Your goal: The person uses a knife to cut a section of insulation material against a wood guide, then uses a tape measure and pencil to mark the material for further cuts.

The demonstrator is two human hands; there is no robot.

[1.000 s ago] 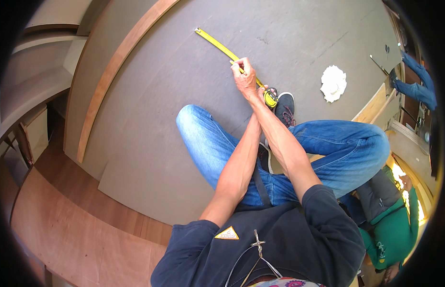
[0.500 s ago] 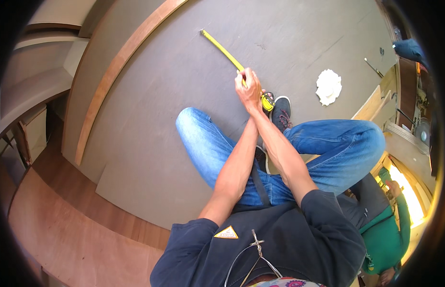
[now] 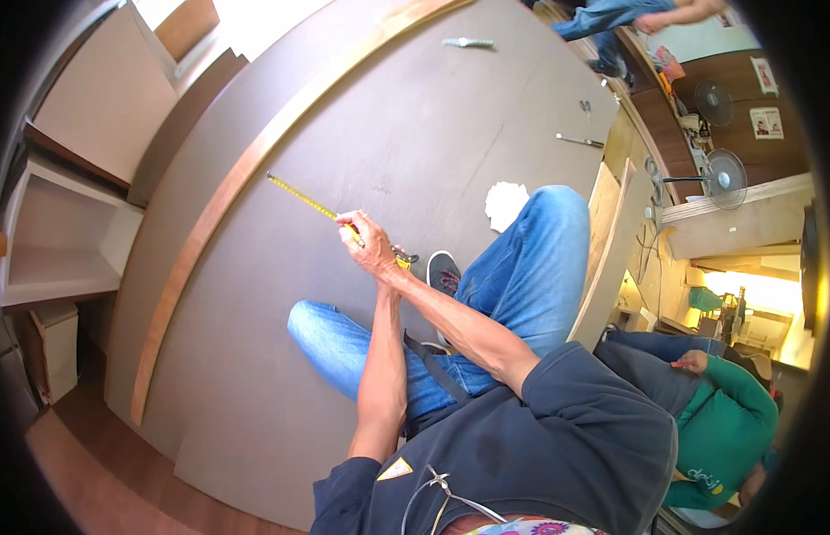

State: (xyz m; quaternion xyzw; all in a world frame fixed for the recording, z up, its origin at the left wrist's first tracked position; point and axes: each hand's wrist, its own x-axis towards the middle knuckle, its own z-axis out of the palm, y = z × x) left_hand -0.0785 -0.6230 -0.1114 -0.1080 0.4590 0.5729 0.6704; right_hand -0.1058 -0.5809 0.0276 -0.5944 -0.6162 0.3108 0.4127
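Observation:
My arms cross at the wrists over a large grey panel (image 3: 254, 357). A yellow tape measure (image 3: 402, 262) has its blade (image 3: 301, 195) pulled out toward the upper left, the tip lying on the panel short of a wooden strip. My right hand (image 3: 369, 245), on top, is closed around the blade. Beneath the right wrist, my left hand (image 3: 398, 251) is mostly hidden, with only a bit of it showing at the tape's case, which it appears to grip. My shoe (image 3: 443, 272) rests just right of the case.
The long wooden strip (image 3: 254, 153) runs along the panel's left. A crumpled white wad (image 3: 504, 207), a slim tool (image 3: 579, 140), scissors (image 3: 585, 108) and a grey tool (image 3: 468, 43) lie on it. A person in green (image 3: 727, 428) is at the lower right, another in jeans (image 3: 611, 16) at top right.
The view has swung, bringing the fan and more of the room into sight at right. My hands appear further left with the tape, and the blade still extends from my right hand.

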